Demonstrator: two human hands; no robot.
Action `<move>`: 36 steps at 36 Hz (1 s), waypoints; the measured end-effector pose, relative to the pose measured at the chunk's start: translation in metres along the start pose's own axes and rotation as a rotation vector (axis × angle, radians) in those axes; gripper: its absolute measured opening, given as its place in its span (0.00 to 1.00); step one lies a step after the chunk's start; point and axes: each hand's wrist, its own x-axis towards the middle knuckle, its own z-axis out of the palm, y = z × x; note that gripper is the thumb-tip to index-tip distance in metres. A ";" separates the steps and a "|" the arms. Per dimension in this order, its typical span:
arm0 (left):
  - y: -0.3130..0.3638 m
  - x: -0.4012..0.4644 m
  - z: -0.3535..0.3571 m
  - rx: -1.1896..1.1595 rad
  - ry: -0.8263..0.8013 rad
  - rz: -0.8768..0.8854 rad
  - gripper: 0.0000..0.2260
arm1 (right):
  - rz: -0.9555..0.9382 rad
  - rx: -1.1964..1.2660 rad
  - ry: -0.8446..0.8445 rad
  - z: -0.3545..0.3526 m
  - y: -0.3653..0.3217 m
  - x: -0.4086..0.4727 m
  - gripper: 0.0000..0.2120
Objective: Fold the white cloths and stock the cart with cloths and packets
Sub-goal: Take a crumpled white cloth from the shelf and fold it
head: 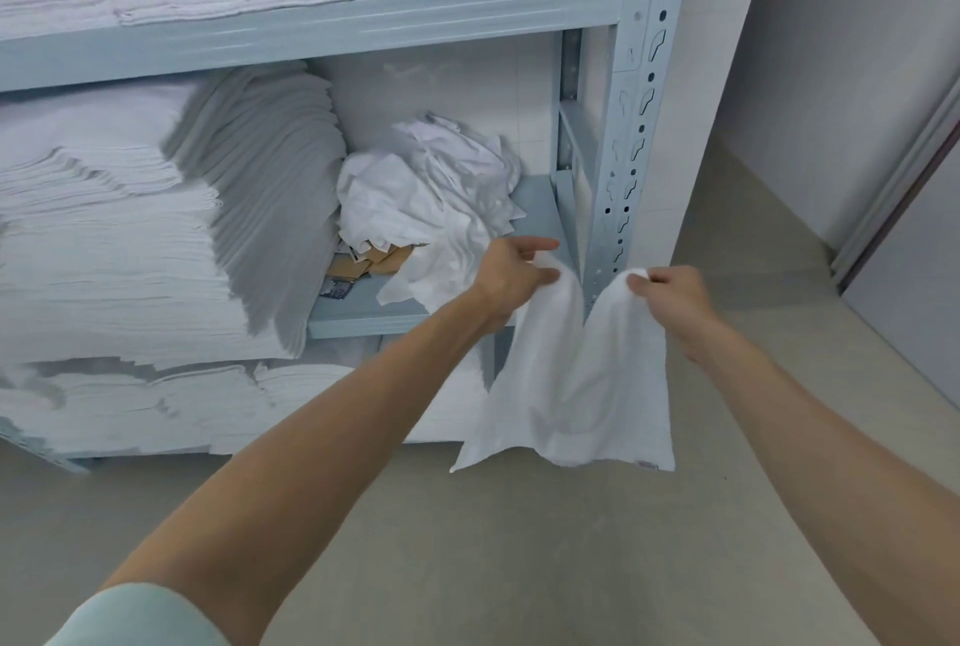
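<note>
Both hands are pinching the white cloth's (571, 385) top corners, left hand (511, 276) and right hand (670, 294); it hangs at 6 o'clock below them, before the shelf upright (631, 126).

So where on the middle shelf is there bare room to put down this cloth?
Only a bare strip of shelf between the crumpled cloths and the right post. Left of that it is crowded: brown packets, then the tall folded stack.

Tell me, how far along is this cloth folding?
Done: tall stacks of folded white cloths fill the grey metal shelves. In hand: left hand and right hand each pinch a top corner of one hanging white cloth. Left: the crumpled white cloth pile, brown packets; no cart visible.
</note>
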 end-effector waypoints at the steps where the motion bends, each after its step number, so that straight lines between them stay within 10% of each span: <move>1: 0.004 -0.003 0.008 -0.009 -0.038 0.014 0.21 | -0.033 0.002 -0.027 0.003 -0.002 -0.001 0.08; 15: 0.031 -0.013 0.046 0.061 -0.216 0.080 0.22 | -0.079 0.093 -0.060 -0.003 0.005 0.001 0.09; 36: -0.041 0.042 -0.080 0.153 0.165 -0.088 0.25 | 0.201 0.007 0.383 -0.102 0.065 0.030 0.20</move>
